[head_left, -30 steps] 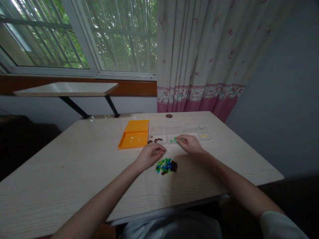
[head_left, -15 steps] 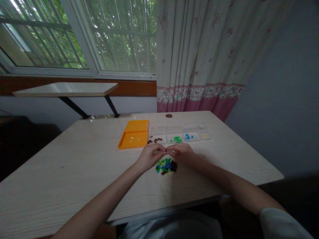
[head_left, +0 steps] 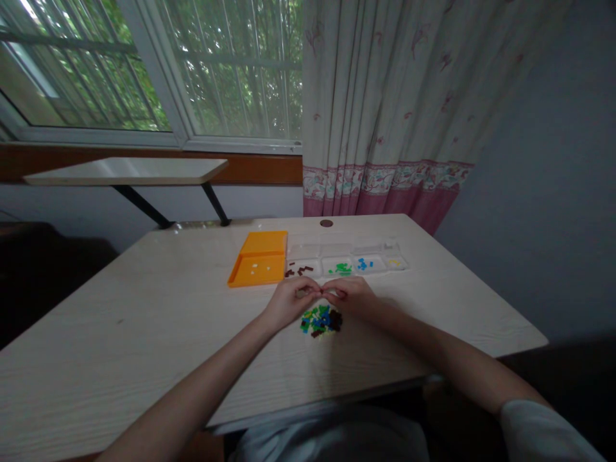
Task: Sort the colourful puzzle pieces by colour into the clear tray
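My left hand (head_left: 290, 299) and my right hand (head_left: 353, 294) meet at their fingertips just above a mixed pile of small building bricks (head_left: 319, 321). Thumb and forefinger of each hand are pinched together; whatever sits between them is too small to make out. The pile holds green, blue, yellow, cream and dark brown pieces. Right behind the hands lies a clear divided tray (head_left: 321, 269). Its front compartments hold brown bricks (head_left: 302, 271), green bricks (head_left: 342, 268), blue bricks (head_left: 364, 264) and a few yellow bricks (head_left: 394, 262).
An open orange box (head_left: 232, 280), with a few white pieces (head_left: 255, 265) inside, touches the tray's left side. A raised shelf (head_left: 129, 170) stands at the table's back left. Behind the pale wooden table (head_left: 144, 308) hang a curtain (head_left: 375, 128) and a window.
My fingertips have closed slightly nearer each other, with the right fingers shifting a little. The pile, tray and box look the same.
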The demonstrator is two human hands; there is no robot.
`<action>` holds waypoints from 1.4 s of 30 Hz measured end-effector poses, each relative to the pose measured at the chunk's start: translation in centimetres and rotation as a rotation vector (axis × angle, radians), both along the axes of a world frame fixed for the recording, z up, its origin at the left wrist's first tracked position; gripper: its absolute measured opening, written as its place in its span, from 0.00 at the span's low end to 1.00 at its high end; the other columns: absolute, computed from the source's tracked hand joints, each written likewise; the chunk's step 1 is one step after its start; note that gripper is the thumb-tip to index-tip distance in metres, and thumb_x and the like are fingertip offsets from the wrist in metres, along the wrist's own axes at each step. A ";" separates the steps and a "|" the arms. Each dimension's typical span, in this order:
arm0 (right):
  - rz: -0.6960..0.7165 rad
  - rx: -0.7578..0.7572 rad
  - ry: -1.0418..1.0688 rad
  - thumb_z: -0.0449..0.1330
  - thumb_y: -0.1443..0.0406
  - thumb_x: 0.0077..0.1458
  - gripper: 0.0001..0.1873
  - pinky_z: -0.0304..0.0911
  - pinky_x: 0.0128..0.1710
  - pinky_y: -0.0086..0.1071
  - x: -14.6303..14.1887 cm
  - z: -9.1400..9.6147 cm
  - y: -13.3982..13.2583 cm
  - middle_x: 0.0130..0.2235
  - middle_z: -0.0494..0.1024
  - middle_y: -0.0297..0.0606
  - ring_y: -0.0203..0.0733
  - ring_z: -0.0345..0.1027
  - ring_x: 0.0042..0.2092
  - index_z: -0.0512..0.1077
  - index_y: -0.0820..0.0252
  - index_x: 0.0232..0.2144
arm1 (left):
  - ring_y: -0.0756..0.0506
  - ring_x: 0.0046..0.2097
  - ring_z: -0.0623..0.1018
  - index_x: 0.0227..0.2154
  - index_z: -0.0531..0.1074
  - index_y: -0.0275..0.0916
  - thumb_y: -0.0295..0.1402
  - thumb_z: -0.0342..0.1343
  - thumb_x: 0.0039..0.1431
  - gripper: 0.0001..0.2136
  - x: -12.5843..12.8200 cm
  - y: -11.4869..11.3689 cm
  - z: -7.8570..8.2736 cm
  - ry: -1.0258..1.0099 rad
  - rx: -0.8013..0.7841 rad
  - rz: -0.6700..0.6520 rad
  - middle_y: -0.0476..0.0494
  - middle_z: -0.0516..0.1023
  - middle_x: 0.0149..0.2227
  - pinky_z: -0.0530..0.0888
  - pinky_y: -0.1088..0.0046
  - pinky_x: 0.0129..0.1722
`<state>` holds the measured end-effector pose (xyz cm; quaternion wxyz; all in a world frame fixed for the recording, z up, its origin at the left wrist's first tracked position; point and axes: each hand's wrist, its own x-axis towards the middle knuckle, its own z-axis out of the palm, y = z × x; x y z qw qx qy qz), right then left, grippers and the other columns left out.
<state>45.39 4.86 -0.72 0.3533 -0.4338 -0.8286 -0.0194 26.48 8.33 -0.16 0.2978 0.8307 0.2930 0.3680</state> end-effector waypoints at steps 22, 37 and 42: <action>0.077 -0.111 0.019 0.54 0.57 0.55 0.13 0.58 0.29 0.23 0.8 -0.7 0.5 0.26 0.76 0.35 0.32 0.67 0.27 0.74 0.59 0.32 | 0.50 0.30 0.73 0.30 0.74 0.36 0.34 0.55 0.52 0.07 -0.2 -0.3 0.9 0.096 0.100 -0.019 0.45 0.74 0.27 0.69 0.76 0.32; 0.253 -0.612 -0.144 0.57 0.62 0.49 0.10 0.55 0.24 0.22 3.7 1.8 -0.1 0.24 0.74 0.31 0.30 0.62 0.23 0.75 0.58 0.32 | 0.51 0.27 0.68 0.29 0.72 0.37 0.33 0.56 0.51 0.05 -1.8 0.1 2.0 -0.141 0.245 0.300 0.46 0.72 0.27 0.66 0.77 0.28; 0.268 -0.620 -0.153 0.57 0.63 0.48 0.10 0.57 0.25 0.22 3.3 1.9 -0.2 0.24 0.75 0.31 0.29 0.64 0.23 0.75 0.58 0.33 | 0.51 0.28 0.69 0.30 0.73 0.37 0.34 0.56 0.52 0.06 -1.8 0.0 2.0 -0.141 0.288 0.317 0.46 0.73 0.28 0.67 0.76 0.29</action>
